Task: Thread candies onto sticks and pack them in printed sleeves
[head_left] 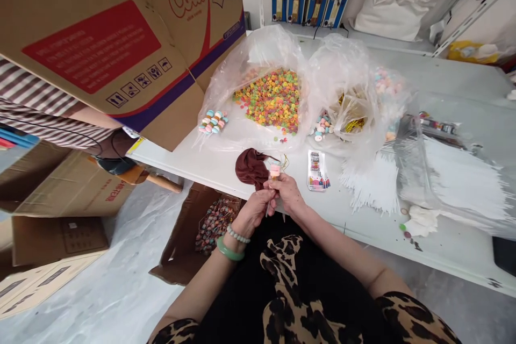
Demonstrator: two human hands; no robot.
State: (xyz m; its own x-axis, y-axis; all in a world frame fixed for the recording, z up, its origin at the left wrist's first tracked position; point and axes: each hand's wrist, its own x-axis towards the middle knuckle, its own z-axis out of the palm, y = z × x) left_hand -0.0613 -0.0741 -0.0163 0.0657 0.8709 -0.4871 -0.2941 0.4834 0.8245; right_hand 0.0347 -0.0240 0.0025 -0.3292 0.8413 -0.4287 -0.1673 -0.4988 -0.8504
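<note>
Close together at the table's front edge, both my hands are closed on one candy stick [274,170], which has pink and pale pieces at its top. My left hand [257,208] grips the thin white stick low down. The fingers of my right hand [289,192] pinch it just under the candy pieces. A thin gold tie [286,161] shows beside the candy top; whether it is attached, I cannot tell. Just behind my hands lies a crumpled dark brown cloth [250,167]. To the right sits a stack of printed labels [316,171].
Clear bags hold colourful ring candies [274,99] and gold ties [355,124]. Finished-looking candy sticks [213,121] lie at the left. White sticks [374,180] spread at the right. A large cardboard box [121,27] stands left; an open carton [177,242] with wrapped candies is below.
</note>
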